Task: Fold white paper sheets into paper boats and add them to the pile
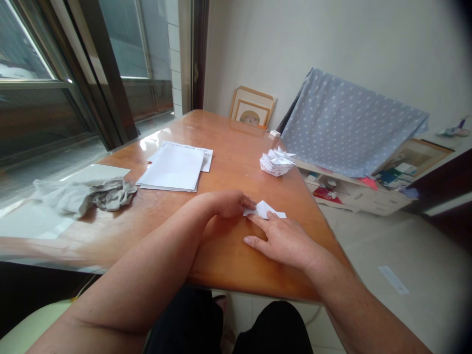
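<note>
A small piece of folded white paper (263, 208) lies on the wooden table, with a point sticking up at its far side. My left hand (232, 202) is closed at the paper's left corner, its fingers curled and partly hidden. From the near right, my right hand (282, 237) rests on the paper's near edge, fingertips touching it. Its fingers are stretched out and the thumb lies apart on the tabletop. Beyond the hands, near the table's right edge, sits a folded paper box (275, 167) with a printed pattern, holding several pointed white paper pieces.
A stack of white sheets (173, 167) lies left of centre on the table (228, 157). Crumpled grey cloth (114, 193) is farther left, beside the window. A small white block (274, 133) sits near the far right edge. Framed pictures (252, 110) lean behind the table.
</note>
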A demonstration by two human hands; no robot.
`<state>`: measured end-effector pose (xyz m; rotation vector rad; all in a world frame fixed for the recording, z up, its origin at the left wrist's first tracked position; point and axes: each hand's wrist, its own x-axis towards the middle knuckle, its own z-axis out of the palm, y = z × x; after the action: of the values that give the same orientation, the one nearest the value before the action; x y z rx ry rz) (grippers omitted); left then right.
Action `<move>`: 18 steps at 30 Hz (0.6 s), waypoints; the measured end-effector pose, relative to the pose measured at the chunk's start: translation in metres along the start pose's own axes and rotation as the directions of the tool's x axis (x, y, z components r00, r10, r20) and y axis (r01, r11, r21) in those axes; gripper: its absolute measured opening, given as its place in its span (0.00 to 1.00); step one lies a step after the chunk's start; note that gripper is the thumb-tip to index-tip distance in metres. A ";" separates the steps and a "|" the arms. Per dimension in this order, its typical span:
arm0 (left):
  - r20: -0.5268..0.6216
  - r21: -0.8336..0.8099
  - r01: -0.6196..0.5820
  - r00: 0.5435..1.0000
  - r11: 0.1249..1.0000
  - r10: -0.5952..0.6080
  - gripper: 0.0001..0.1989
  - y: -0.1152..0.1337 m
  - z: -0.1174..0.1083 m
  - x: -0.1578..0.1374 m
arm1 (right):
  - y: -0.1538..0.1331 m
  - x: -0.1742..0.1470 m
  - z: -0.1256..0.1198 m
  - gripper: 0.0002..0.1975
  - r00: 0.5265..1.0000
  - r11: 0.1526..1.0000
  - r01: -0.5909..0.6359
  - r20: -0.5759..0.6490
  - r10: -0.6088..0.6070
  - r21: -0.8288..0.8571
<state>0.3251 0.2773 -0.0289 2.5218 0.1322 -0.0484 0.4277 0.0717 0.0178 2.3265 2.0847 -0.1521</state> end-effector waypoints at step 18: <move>0.007 -0.005 0.000 1.000 1.000 0.000 0.29 0.001 -0.002 -0.001 | -0.002 0.001 -0.007 0.39 0.998 0.997 0.057 0.038 -0.060 0.060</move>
<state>0.3247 0.2776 -0.0262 2.5164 0.1292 -0.0567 0.4263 0.0732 0.0253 2.2755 2.1598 -0.2620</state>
